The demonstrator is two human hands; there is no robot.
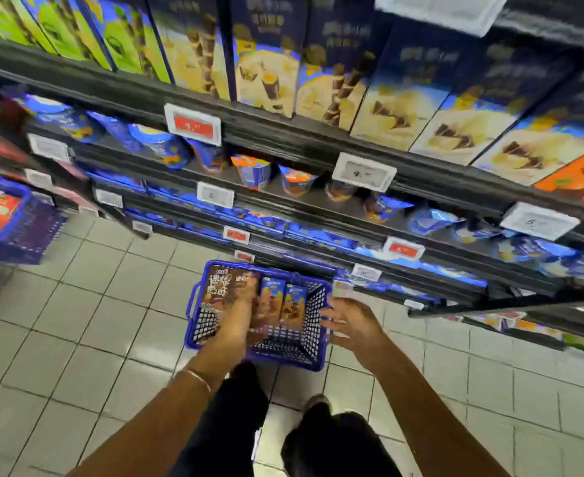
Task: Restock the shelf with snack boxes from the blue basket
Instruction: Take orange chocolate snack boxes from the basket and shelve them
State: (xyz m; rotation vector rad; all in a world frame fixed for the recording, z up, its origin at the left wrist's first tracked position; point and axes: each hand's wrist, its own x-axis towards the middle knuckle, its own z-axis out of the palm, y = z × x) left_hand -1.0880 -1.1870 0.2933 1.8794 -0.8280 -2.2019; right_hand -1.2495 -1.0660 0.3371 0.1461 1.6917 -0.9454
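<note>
Left forearm nearest, thin bangle (199,378) at wrist. Left hand (239,318) down in blue basket (318,358) on tiled floor (87,321), against brown snack box (220,284); grip blurred, cannot tell. Two small blue boxes (283,299) beside. Right hand (350,321) spread, holding nothing, just outside basket's right rim.

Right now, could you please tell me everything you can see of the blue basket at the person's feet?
The blue basket looks plastic, with lattice walls and a side handle. It stands on the tiled floor before the shelf, holding a brown box and two smaller blue boxes. The left hand reaches inside; the right hand hovers by its right wall.
</note>
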